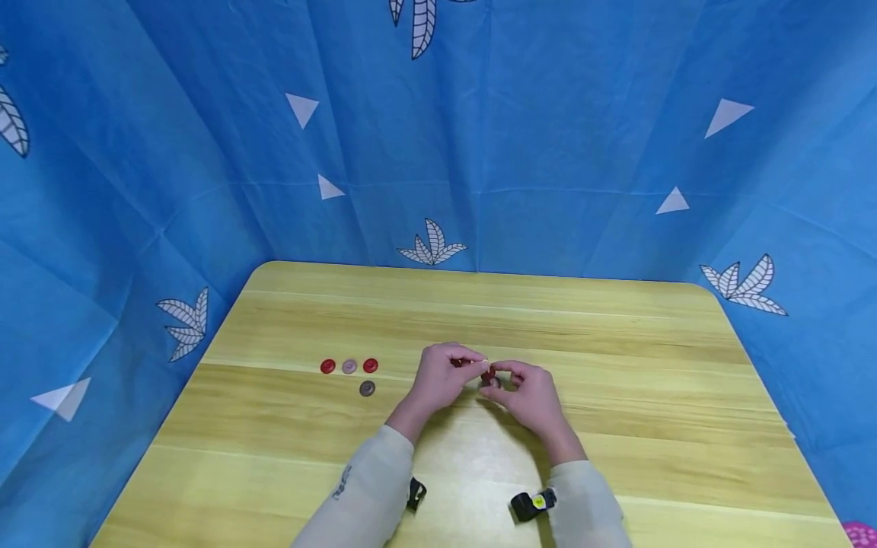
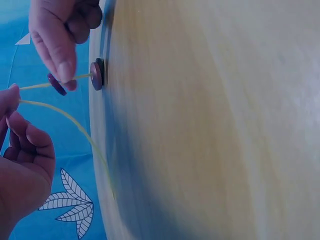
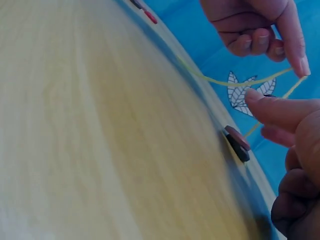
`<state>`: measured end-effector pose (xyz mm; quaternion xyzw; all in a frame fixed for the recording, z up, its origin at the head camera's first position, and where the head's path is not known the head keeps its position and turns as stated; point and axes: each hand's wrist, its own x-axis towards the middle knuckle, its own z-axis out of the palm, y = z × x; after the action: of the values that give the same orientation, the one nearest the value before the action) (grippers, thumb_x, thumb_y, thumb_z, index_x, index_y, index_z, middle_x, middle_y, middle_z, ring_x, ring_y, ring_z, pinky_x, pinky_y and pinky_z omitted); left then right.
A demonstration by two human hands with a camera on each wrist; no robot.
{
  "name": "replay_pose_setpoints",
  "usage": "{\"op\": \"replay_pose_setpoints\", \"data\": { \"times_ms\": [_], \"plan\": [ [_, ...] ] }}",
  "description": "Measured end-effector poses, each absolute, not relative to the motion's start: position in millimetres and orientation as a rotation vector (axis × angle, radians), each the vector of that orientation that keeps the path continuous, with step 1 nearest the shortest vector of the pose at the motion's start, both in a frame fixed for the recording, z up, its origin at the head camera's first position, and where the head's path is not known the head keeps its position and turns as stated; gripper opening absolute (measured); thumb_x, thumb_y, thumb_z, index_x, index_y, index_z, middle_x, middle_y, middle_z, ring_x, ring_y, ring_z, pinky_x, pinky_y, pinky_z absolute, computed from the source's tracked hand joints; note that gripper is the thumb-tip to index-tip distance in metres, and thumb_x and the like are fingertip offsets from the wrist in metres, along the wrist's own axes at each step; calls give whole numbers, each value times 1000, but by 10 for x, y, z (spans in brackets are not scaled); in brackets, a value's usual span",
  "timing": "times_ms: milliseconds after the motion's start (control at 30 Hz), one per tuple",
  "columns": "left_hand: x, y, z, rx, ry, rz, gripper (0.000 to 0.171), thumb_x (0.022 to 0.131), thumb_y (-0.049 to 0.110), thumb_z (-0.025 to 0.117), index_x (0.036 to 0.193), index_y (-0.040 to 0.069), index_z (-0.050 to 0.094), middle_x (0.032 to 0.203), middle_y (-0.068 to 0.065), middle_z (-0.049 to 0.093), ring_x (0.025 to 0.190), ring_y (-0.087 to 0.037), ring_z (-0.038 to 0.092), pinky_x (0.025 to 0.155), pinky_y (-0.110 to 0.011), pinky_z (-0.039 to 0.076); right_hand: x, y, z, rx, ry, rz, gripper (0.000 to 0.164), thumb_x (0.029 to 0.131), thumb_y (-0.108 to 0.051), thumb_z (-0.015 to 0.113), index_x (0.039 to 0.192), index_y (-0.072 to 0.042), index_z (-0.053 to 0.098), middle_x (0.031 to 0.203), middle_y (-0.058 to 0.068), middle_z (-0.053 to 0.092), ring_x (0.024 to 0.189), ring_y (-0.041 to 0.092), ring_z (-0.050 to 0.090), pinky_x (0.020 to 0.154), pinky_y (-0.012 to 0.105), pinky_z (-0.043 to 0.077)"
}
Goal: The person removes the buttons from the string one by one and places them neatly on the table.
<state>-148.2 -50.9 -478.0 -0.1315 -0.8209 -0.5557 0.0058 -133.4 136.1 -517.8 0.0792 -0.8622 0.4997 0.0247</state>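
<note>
My left hand (image 1: 441,374) pinches a yellow string (image 2: 75,121) between thumb and fingertips. One length of the string droops from there toward the wooden table. Just to the right, my right hand (image 1: 530,392) pinches a dark red button (image 2: 56,84) that sits on the string; in the right wrist view the thumb mostly hides it. Further along the same string, a brownish button (image 2: 95,76) and a darker one (image 3: 236,147) lie against each other, close over the tabletop.
Left of my hands on the table (image 1: 274,426) lie a red button (image 1: 328,366), a pale pink button (image 1: 349,366) and another red button (image 1: 371,365) in a row, with a grey-brown button (image 1: 367,388) in front. A blue patterned curtain (image 1: 548,137) hangs behind the table.
</note>
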Motion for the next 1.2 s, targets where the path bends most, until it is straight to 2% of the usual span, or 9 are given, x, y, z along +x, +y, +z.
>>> {"op": "replay_pose_setpoints", "data": {
  "times_ms": [200, 300, 367, 467, 767, 867, 1000, 1100, 1200],
  "plan": [
    [-1476, -519, -4742, -405, -2542, -1774, 4, 88, 14, 79, 91, 13, 82, 81, 10, 69, 70, -11, 60, 60, -28, 51, -1367, 1341, -5209, 290, -2696, 1441, 8, 86, -20, 82, 89, -12, 80, 47, -10, 43, 42, 4, 31, 44, 25, 29],
    [-1474, -528, -4736, -394, -2533, -1785, 4, 88, 13, 79, 91, 11, 82, 81, 9, 70, 70, -11, 61, 61, -28, 51, -1373, 1332, -5221, 293, -2668, 1428, 7, 86, -19, 81, 86, -12, 80, 46, -11, 42, 41, 3, 30, 44, 26, 31],
    [-1474, -536, -4737, -390, -2532, -1789, 5, 88, 12, 79, 91, 10, 82, 82, 9, 70, 70, -11, 61, 61, -28, 51, -1374, 1316, -5223, 302, -2647, 1455, 6, 83, -18, 84, 87, -14, 81, 46, -10, 38, 41, 3, 28, 43, 26, 29],
    [-1472, -542, -4738, -394, -2536, -1786, 5, 88, 12, 79, 92, 10, 82, 82, 9, 70, 71, -11, 61, 60, -27, 50, -1378, 1281, -5229, 326, -2633, 1510, 10, 81, -18, 86, 90, -18, 81, 49, -10, 39, 43, 2, 27, 44, 25, 28],
    [-1466, -585, -4752, -339, -2534, -1774, 5, 89, 17, 79, 91, 13, 81, 84, 8, 68, 72, -14, 59, 60, -29, 50, -1374, 1238, -5250, 322, -2600, 1529, 3, 87, -17, 80, 88, -14, 81, 46, -9, 39, 41, 1, 28, 46, 26, 32],
    [-1452, -607, -4772, -254, -2492, -1839, 5, 88, 14, 78, 91, 9, 79, 92, 1, 67, 71, -14, 63, 61, -31, 54, -1364, 1256, -5229, 305, -2555, 1542, 3, 86, -12, 80, 85, -15, 80, 47, -8, 39, 42, 2, 28, 46, 27, 30],
    [-1437, -622, -4802, -125, -2348, -2112, 3, 89, 1, 73, 89, -2, 71, 108, -14, 68, 72, -20, 71, 65, -35, 58, -1355, 1278, -5181, 296, -2518, 1554, 5, 84, -9, 81, 85, -14, 80, 48, -7, 37, 44, 3, 28, 45, 26, 27],
    [-1431, -632, -4816, -59, -2224, -2311, 3, 91, -6, 66, 89, -7, 65, 107, -23, 68, 74, -26, 73, 67, -37, 59, -1347, 1290, -5143, 293, -2515, 1567, 2, 84, -14, 82, 85, -13, 80, 48, -7, 36, 44, 4, 28, 44, 26, 28],
    [-1423, -642, -4825, -30, -2138, -2439, 4, 92, -9, 62, 89, -9, 61, 98, -26, 67, 78, -32, 73, 69, -39, 58, -1334, 1299, -5108, 290, -2509, 1581, 5, 85, -18, 82, 85, -13, 80, 49, -7, 34, 45, 7, 27, 45, 27, 28]
  ]
}}
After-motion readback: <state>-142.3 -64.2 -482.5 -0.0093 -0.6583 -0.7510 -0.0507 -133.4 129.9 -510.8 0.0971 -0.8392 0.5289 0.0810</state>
